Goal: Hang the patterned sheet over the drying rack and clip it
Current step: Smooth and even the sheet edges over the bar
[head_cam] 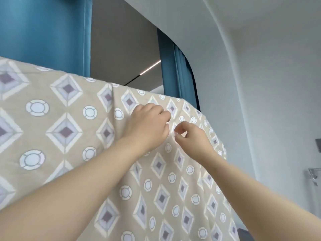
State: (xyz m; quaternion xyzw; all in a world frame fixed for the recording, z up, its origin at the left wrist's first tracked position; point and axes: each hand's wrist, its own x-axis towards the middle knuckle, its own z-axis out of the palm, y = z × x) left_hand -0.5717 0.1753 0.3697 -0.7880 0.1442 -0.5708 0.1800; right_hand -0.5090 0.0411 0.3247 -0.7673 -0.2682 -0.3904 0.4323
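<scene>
- patterned sheet (69,133): beige ground with rows of diamonds, mauve centres inside pale stepped frames. White ringed circles sit between the diamonds.
- It hangs draped over a high support that the cloth covers completely. The top fold slopes from upper left down to the right, and the near side falls towards you and fills the lower view.
- Your left grip (147,126): fingers curled into the cloth just below the top fold, clamped on the sheet. A crease runs from it up to the fold.
- Your right grip (191,136): just beside the left, thumb and forefinger tips nearly meeting at the cloth. Can't tell if fabric is pinched between them.
- Behind: blue curtains (43,32), white wall (269,84) on the right.
</scene>
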